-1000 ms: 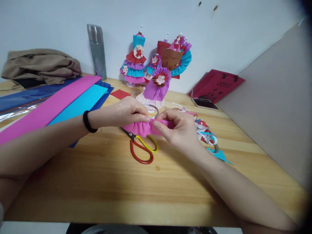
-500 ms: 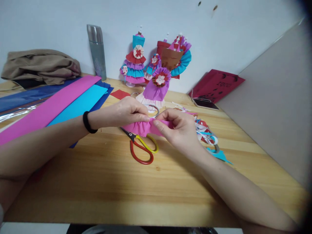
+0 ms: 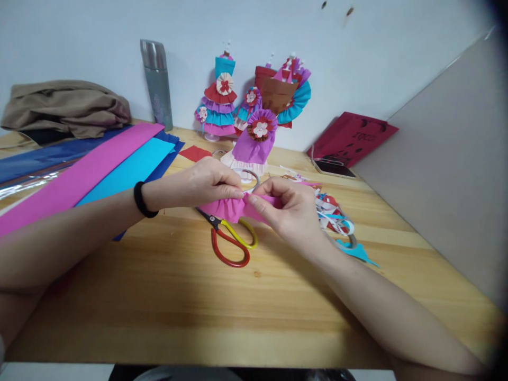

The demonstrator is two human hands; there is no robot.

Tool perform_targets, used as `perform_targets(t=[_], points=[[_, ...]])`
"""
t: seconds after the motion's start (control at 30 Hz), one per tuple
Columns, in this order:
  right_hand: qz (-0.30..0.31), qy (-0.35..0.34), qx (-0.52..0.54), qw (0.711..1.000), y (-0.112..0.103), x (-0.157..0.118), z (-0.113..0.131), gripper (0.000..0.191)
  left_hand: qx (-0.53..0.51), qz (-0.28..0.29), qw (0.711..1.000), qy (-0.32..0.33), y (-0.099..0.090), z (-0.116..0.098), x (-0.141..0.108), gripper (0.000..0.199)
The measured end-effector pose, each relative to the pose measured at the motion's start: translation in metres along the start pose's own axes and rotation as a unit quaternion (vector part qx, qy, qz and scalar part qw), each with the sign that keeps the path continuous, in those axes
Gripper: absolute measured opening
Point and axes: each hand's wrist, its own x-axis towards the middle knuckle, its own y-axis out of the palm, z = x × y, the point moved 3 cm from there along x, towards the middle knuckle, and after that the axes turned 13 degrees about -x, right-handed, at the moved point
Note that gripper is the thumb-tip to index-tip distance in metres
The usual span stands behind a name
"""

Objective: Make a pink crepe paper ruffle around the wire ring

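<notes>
A strip of pink crepe paper (image 3: pixel 232 208), gathered into folds on its left part, hangs between my two hands. My left hand (image 3: pixel 208 182) pinches its top edge between thumb and fingers. Close beside it, my right hand (image 3: pixel 288 206) pinches the same edge, with the flatter end of the strip under its fingers. Below the paper, scissors with one red and one yellow handle (image 3: pixel 230 248) lie on the wooden table (image 3: pixel 222 317), their blades partly covered. A roll of tape (image 3: pixel 254 177) is just behind my fingertips.
Small paper dresses on stands (image 3: pixel 254 140) are at the back. Pink and blue paper sheets (image 3: pixel 119 174), a brown cloth (image 3: pixel 65 106) and a bottle (image 3: pixel 156 84) are at left. Paper scraps (image 3: pixel 333 214), a phone (image 3: pixel 333 168) and a red bag (image 3: pixel 355 140) are at right.
</notes>
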Motion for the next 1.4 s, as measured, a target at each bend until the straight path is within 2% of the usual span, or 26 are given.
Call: perform_targets(t=[0.43, 0.73, 0.93, 1.07, 1.23, 1.4], points=[[0.001, 0.008, 0.0, 1.0, 0.003, -0.002, -0.002, 0.023, 0.009, -0.012, 1.0, 0.011, 0.002, -0.001, -0.001, 0.027], [-0.012, 0.049, 0.012, 0.999, 0.006, -0.006, -0.001, 0.028, 0.037, -0.016, 0.999, 0.036, 0.002, -0.001, -0.001, 0.031], [-0.036, 0.055, 0.02, 0.998, 0.006, -0.006, -0.003, 0.03, 0.049, -0.014, 0.998, 0.026, 0.003, -0.004, -0.001, 0.03], [-0.003, 0.098, 0.078, 0.992, 0.008, -0.002, -0.005, 0.035, 0.05, -0.002, 0.998, 0.038, 0.004, -0.004, -0.001, 0.03], [0.078, 0.154, 0.197, 0.965, 0.013, 0.002, -0.012, 0.04, 0.004, 0.024, 0.998, 0.059, 0.002, 0.001, -0.002, 0.034], [0.105, 0.121, 0.219, 0.963, 0.009, 0.005, -0.012, 0.043, -0.062, 0.015, 0.998, 0.014, -0.003, 0.004, -0.003, 0.028]])
